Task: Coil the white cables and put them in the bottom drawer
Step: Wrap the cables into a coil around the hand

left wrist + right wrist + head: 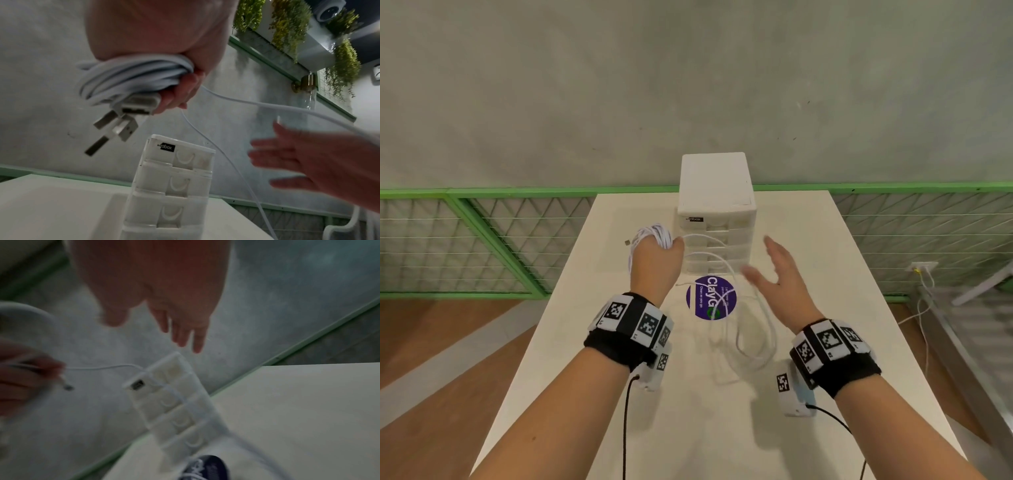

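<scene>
My left hand (657,250) is raised left of the white drawer unit (717,212) and grips a coiled bundle of white cables (654,234). In the left wrist view the coil (131,76) wraps round my fingers and several USB plugs (115,128) hang from it. Loose cable (753,329) trails from the bundle down onto the table in wide loops. My right hand (777,270) hovers in front of the drawers, fingers spread and straight, holding nothing; a strand passes close by it. The drawers (170,186) all look pushed in.
A round purple sticker (710,298) lies on the cream table (859,342) in front of the drawer unit. A green mesh railing (482,236) runs behind and left of the table. A wall socket with cords (923,270) is at the right.
</scene>
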Action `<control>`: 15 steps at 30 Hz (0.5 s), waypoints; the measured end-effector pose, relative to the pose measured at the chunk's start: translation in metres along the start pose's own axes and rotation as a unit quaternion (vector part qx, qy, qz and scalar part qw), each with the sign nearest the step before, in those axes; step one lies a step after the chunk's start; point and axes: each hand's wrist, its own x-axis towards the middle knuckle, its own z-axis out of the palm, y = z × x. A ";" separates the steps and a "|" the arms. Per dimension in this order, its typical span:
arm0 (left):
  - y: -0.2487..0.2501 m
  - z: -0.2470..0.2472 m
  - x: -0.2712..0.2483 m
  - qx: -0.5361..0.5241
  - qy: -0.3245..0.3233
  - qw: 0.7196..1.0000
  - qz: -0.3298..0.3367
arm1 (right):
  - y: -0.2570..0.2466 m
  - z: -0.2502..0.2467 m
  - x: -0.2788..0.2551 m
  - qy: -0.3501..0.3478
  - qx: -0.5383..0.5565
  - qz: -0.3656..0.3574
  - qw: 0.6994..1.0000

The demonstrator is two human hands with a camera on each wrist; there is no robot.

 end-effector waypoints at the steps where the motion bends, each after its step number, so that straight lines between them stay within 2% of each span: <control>1: 0.004 0.001 -0.002 -0.002 -0.003 1.000 0.002 | -0.015 0.004 -0.004 -0.050 0.036 -0.021 0.998; 3: 0.011 0.002 -0.004 -0.008 -0.013 1.000 0.011 | -0.037 0.011 -0.009 -0.135 0.055 -0.029 0.989; 4: 0.014 0.002 -0.005 -0.004 -0.016 1.000 0.022 | -0.044 0.012 -0.011 -0.156 0.055 -0.032 0.986; 8: 0.024 -0.006 -0.006 0.078 0.018 0.992 0.092 | -0.056 0.009 -0.011 -0.132 0.075 -0.061 0.987; 10: 0.024 -0.011 -0.004 0.113 0.031 0.987 0.109 | -0.056 0.013 -0.008 -0.117 -0.033 -0.108 0.987; 12: 0.024 -0.014 -0.002 0.133 0.018 0.986 0.098 | -0.050 0.022 -0.004 -0.107 -0.191 -0.145 0.965; 13: 0.025 -0.015 -0.002 0.128 -0.009 0.988 0.084 | -0.044 0.026 -0.001 -0.107 -0.255 -0.138 0.951; 15: 0.028 -0.017 -0.006 0.084 -0.113 0.990 0.029 | -0.033 0.031 0.006 -0.116 -0.324 -0.109 0.932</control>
